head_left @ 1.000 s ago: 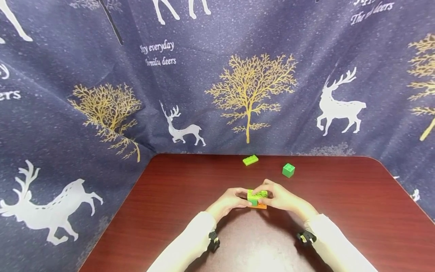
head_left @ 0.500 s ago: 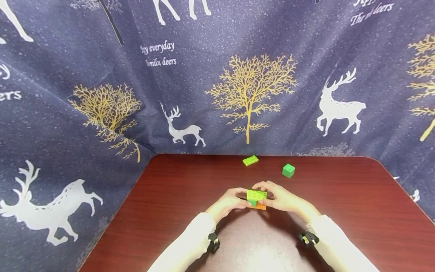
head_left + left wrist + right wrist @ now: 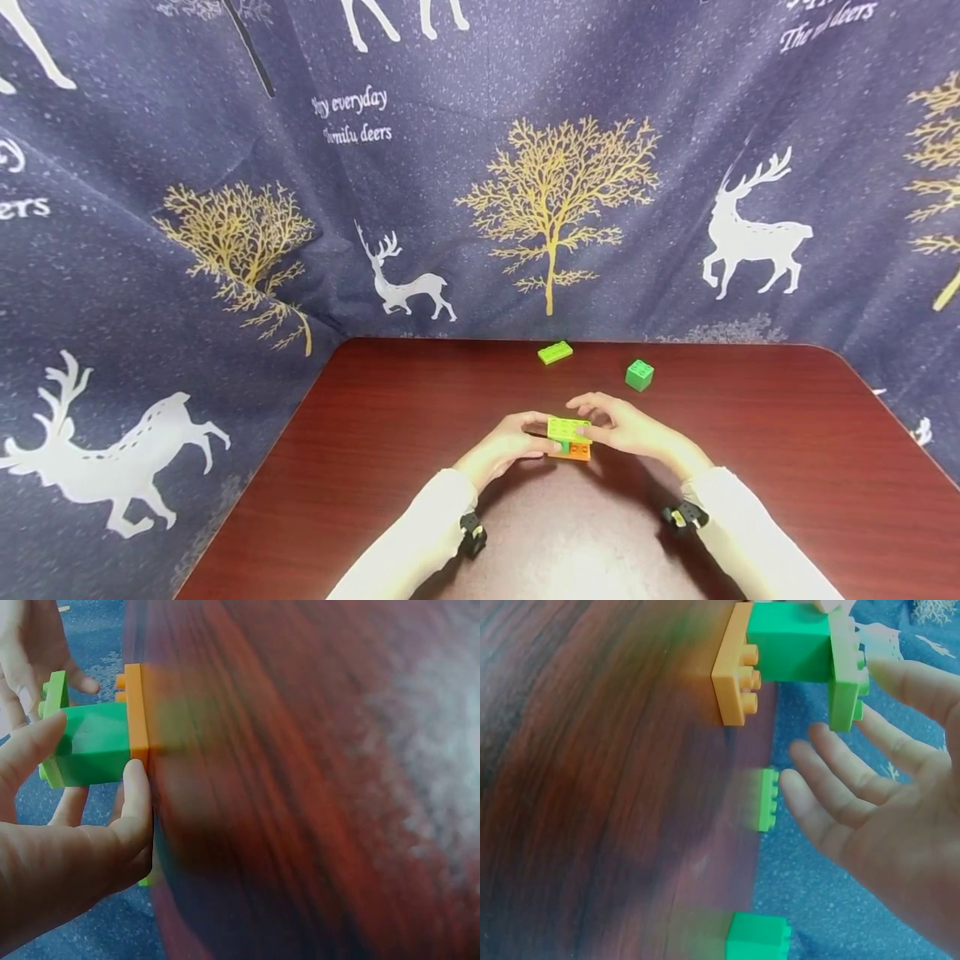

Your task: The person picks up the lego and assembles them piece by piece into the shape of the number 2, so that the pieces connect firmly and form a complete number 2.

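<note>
A small stack of toy building bricks sits on the table, with a lime-green plate (image 3: 564,428) on top, a green brick (image 3: 94,742) in the middle and an orange plate (image 3: 137,712) at the bottom. From the left side my left hand (image 3: 513,437) grips the stack, its thumb and fingers around the green brick. At the right side is my right hand (image 3: 630,427); its thumb touches the lime plate's studded top near the right end. The other right fingers are spread loosely, apart from the stack. Both top and bottom plates overhang the green brick toward the right.
Farther back on the reddish-brown table (image 3: 420,375) lies another lime-green plate (image 3: 555,352). A loose green brick (image 3: 639,375) stands to its right. Behind the table hangs a dark blue cloth (image 3: 480,208) printed with trees and deer.
My right fingers have come off the stack and spread away to the right, while the thumb moved onto the top plate. The left hand keeps its grip in nearly the same place.
</note>
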Demonstrator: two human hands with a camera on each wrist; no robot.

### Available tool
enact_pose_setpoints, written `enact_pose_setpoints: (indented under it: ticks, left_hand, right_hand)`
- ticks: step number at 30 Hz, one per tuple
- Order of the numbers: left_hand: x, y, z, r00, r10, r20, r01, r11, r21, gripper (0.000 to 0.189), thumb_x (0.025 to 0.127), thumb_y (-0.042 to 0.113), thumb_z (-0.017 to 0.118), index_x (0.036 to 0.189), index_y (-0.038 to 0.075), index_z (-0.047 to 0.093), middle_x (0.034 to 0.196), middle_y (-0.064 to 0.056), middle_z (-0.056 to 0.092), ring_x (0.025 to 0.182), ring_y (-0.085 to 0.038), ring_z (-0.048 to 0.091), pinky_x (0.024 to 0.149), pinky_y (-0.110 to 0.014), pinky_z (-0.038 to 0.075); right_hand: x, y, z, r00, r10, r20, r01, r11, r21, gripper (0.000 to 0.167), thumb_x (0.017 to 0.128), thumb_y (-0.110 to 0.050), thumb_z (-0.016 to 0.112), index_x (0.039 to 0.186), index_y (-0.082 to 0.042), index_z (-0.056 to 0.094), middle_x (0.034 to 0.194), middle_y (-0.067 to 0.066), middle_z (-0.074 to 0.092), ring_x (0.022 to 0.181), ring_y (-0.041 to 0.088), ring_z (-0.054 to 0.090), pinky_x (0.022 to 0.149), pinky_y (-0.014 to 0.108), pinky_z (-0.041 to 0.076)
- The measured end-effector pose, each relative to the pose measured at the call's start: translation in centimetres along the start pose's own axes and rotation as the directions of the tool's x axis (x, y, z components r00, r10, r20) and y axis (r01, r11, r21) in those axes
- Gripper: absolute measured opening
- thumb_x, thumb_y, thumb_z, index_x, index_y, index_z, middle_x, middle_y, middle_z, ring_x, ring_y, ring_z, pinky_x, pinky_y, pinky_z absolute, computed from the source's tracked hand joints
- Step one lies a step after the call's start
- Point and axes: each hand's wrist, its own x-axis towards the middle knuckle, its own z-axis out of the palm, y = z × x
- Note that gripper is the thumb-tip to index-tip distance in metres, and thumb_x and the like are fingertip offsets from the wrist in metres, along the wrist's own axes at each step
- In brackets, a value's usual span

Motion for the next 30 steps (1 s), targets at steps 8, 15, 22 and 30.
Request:
enact_pose_setpoints:
  ticks: [8,15,22,30]
  left_hand:
    - [0.0,0.7,-0.3,0.999,0.033,-0.003,-0.033,0.999,0.014,0.043,0.080,0.001,0.074,0.121,0.001,0.063,0.111,-0.010,0.065,0.089,-0.019,0.065,0.084,-0.039,0.053]
    - [-0.2,0.9,-0.3,0.997,0.080,-0.017,-0.080,0.996,0.026,0.043,0.079,0.004,0.073,0.121,0.000,0.063,0.110,-0.009,0.064,0.085,-0.015,0.064,0.083,-0.040,0.053]
    - [-0.5,0.9,0.1,0.989,0.130,-0.075,-0.123,0.988,0.093,0.040,0.079,0.002,0.074,0.118,0.004,0.067,0.115,-0.008,0.065,0.087,-0.014,0.062,0.080,-0.046,0.053]
    - [-0.5,0.8,0.7,0.983,0.160,-0.091,-0.150,0.983,0.101,0.037,0.078,-0.001,0.074,0.114,0.005,0.070,0.113,-0.010,0.067,0.089,-0.014,0.064,0.078,-0.032,0.055]
  right_hand:
    - [0.4,1.0,-0.4,0.998,0.026,-0.060,-0.028,0.999,-0.021,0.030,0.092,-0.009,0.063,0.120,0.000,0.057,0.105,0.023,0.063,0.093,0.030,0.063,0.078,0.038,0.051]
    - [0.6,2.1,-0.8,0.980,0.057,-0.190,-0.063,0.998,-0.027,0.029,0.089,-0.003,0.065,0.117,0.003,0.059,0.100,0.019,0.066,0.089,0.029,0.064,0.077,0.036,0.051]
    - [0.5,1.8,-2.0,0.939,0.059,-0.339,-0.075,0.997,-0.033,0.029,0.088,0.004,0.063,0.116,0.008,0.059,0.099,0.024,0.065,0.088,0.028,0.063,0.075,0.029,0.052]
    - [0.0,-0.9,-3.7,0.877,0.084,-0.473,-0.105,0.994,-0.017,0.028,0.087,0.009,0.060,0.115,0.014,0.058,0.098,0.029,0.064,0.080,0.025,0.062,0.068,0.021,0.050]
